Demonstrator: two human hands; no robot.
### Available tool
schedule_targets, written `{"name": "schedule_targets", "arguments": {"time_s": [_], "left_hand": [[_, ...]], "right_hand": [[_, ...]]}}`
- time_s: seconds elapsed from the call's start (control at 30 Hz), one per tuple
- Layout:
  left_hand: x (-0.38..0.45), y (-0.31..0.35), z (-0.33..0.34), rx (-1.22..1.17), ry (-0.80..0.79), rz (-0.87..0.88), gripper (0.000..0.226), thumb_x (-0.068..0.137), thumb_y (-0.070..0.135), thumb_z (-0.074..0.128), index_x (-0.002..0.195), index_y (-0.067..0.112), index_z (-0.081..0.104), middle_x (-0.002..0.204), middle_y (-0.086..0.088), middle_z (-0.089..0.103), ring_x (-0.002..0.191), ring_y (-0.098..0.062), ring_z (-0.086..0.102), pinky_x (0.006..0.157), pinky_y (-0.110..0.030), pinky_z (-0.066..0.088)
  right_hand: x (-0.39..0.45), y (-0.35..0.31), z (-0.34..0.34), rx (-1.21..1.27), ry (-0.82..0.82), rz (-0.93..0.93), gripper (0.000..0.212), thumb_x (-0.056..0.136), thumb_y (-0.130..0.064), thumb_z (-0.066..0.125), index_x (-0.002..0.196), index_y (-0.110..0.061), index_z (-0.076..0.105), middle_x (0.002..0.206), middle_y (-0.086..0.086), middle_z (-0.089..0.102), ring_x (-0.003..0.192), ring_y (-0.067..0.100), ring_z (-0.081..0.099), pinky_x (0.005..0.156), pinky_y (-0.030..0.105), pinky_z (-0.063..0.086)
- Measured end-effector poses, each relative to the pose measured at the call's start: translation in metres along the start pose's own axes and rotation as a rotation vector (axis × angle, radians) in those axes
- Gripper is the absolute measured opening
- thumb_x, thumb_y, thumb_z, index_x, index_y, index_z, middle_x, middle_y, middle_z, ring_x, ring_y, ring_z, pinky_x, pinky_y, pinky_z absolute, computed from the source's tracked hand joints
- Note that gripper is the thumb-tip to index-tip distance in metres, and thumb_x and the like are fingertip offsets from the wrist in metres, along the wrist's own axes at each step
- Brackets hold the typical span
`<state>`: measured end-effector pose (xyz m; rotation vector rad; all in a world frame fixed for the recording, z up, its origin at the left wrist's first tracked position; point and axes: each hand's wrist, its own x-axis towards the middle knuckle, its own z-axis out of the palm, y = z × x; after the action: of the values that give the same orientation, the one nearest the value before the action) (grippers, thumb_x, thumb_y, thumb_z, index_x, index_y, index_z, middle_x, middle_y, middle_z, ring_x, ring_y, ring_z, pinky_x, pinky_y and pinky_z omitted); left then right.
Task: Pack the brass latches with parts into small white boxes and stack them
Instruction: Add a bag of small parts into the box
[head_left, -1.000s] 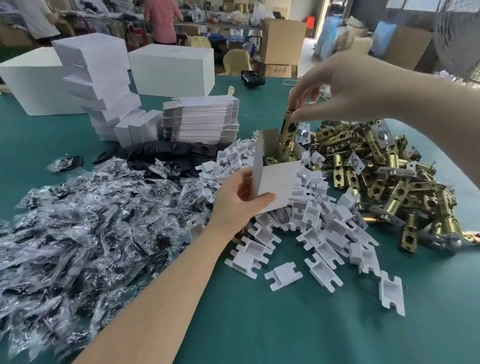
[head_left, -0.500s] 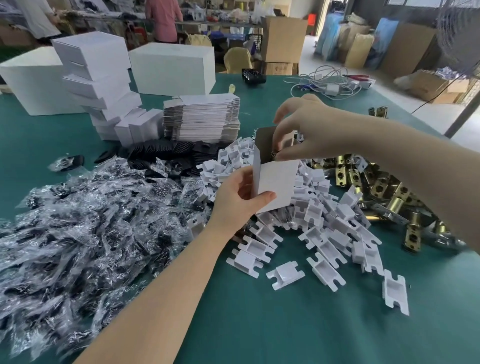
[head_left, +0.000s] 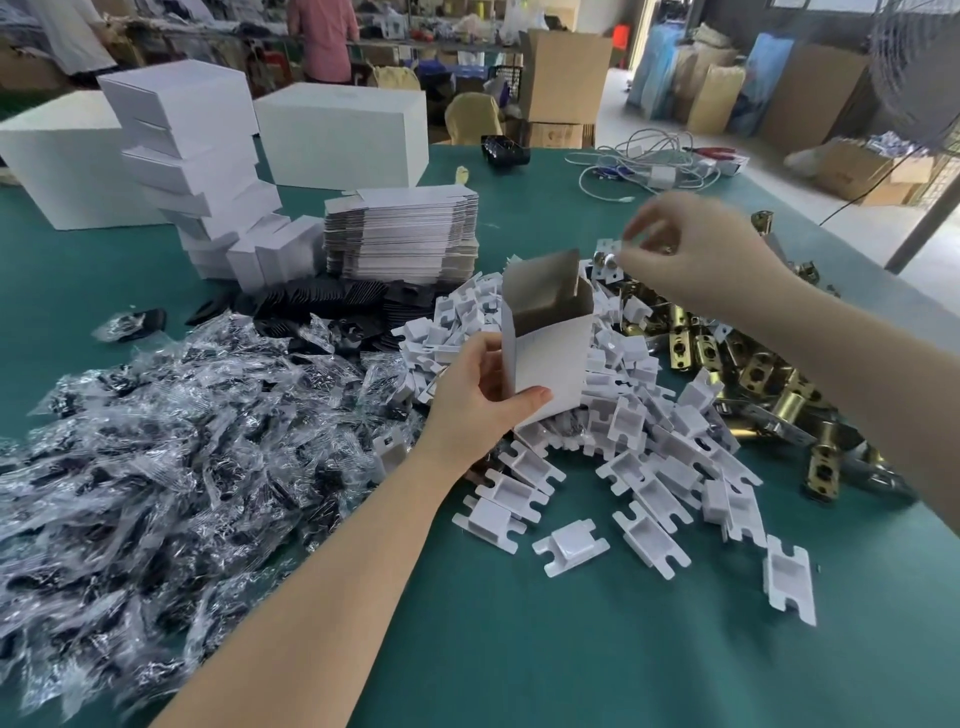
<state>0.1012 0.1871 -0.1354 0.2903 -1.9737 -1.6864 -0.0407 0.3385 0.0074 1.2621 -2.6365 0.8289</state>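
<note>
Holding open box (head_left: 550, 364), left hand (head_left: 478, 405); right hand (head_left: 696, 260) grip blurred, unclear; white inserts (head_left: 649, 467) crowd between.

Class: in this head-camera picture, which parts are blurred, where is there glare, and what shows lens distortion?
Head view: the right hand is motion-blurred while the left hand and small white box stay sharp; the clear plastic bags glint; wide-angle bending curves the green table edges.

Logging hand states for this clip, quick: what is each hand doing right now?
Left hand: grips the open small white box, held upright.
Right hand: blurred, fingers pinched above the brass latches; what it holds cannot be told.
</note>
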Motion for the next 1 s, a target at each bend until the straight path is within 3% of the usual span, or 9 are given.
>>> {"name": "schedule_targets", "arguments": {"time_s": [0.1,0.2,0.37,0.43,0.53,0.67,0.83,0.9,1.0], "left_hand": [[0.0,0.0,0.001,-0.004,0.005,-0.022,0.047,0.076,0.007,0.084,0.104,0.031,0.055,0.101,0.009,0.073,0.094,-0.006,0.07,0.077,-0.02,0.056],[0.001,0.0,0.0,-0.007,0.002,-0.019,0.046,0.076,0.008,0.084,0.103,0.031,0.056,0.099,0.007,0.073,0.092,-0.008,0.07,0.079,-0.023,0.058],[0.0,0.0,0.0,-0.006,-0.006,-0.01,0.045,0.075,0.011,0.084,0.102,0.033,0.055,0.101,0.007,0.073,0.095,-0.009,0.07,0.083,-0.028,0.059],[0.0,0.0,0.0,-0.011,-0.009,-0.012,0.045,0.074,0.013,0.083,0.102,0.034,0.054,0.102,0.007,0.074,0.095,-0.01,0.071,0.084,-0.028,0.058],[0.0,0.0,0.0,-0.012,-0.011,-0.019,0.045,0.075,0.012,0.083,0.101,0.033,0.054,0.102,0.006,0.074,0.096,-0.009,0.071,0.084,-0.029,0.059],[0.0,0.0,0.0,-0.028,-0.016,-0.033,0.045,0.077,0.007,0.083,0.102,0.031,0.054,0.102,0.006,0.074,0.095,-0.009,0.071,0.081,-0.024,0.058],[0.001,0.0,0.001,-0.02,-0.006,-0.039,0.045,0.077,0.005,0.082,0.102,0.03,0.054,0.104,0.005,0.074,0.096,-0.009,0.07,0.083,-0.026,0.058],[0.0,0.0,0.001,-0.015,-0.003,-0.038,0.045,0.076,0.005,0.083,0.102,0.029,0.054,0.104,0.005,0.073,0.097,-0.009,0.07,0.083,-0.026,0.058],[0.0,-0.001,0.001,-0.019,-0.003,-0.032,0.045,0.076,0.005,0.083,0.102,0.028,0.054,0.105,0.005,0.074,0.097,-0.009,0.07,0.084,-0.026,0.058]], "right_hand": [[-0.014,0.027,0.01,-0.405,-0.445,0.146,0.03,0.093,-0.035,0.061,0.117,-0.017,0.063,0.117,0.001,0.066,0.086,0.01,0.059,0.082,0.026,0.055],[-0.033,0.033,0.026,-0.47,-0.74,0.15,0.04,0.09,-0.055,0.058,0.112,-0.023,0.068,0.117,-0.007,0.068,0.092,0.006,0.06,0.093,0.026,0.051],[-0.042,0.034,0.044,-0.542,-0.624,0.211,0.052,0.078,-0.078,0.052,0.098,-0.033,0.07,0.099,-0.013,0.069,0.096,0.012,0.062,0.099,0.046,0.045],[-0.043,0.036,0.05,-0.516,-0.579,0.239,0.051,0.08,-0.076,0.054,0.098,-0.03,0.069,0.097,-0.01,0.07,0.093,0.013,0.063,0.094,0.041,0.046],[-0.04,0.039,0.046,-0.307,-0.542,0.236,0.036,0.084,-0.059,0.065,0.093,-0.025,0.072,0.085,-0.009,0.071,0.075,0.006,0.064,0.066,0.023,0.051],[-0.035,0.04,0.029,-0.134,-0.485,0.231,0.02,0.082,-0.048,0.071,0.084,-0.029,0.067,0.08,-0.013,0.068,0.069,0.001,0.061,0.056,0.011,0.044],[-0.023,0.021,-0.007,-0.038,-0.12,0.157,0.024,0.067,-0.055,0.071,0.07,-0.033,0.065,0.069,-0.01,0.068,0.062,0.006,0.063,0.048,0.013,0.05],[-0.018,0.014,-0.018,-0.047,-0.178,0.18,0.029,0.063,-0.059,0.071,0.071,-0.032,0.067,0.068,-0.007,0.07,0.067,0.011,0.066,0.062,0.027,0.057],[-0.015,0.012,-0.019,-0.074,-0.333,0.258,0.026,0.076,-0.05,0.073,0.082,-0.025,0.07,0.061,-0.008,0.07,0.064,0.008,0.067,0.06,0.023,0.051]]}}
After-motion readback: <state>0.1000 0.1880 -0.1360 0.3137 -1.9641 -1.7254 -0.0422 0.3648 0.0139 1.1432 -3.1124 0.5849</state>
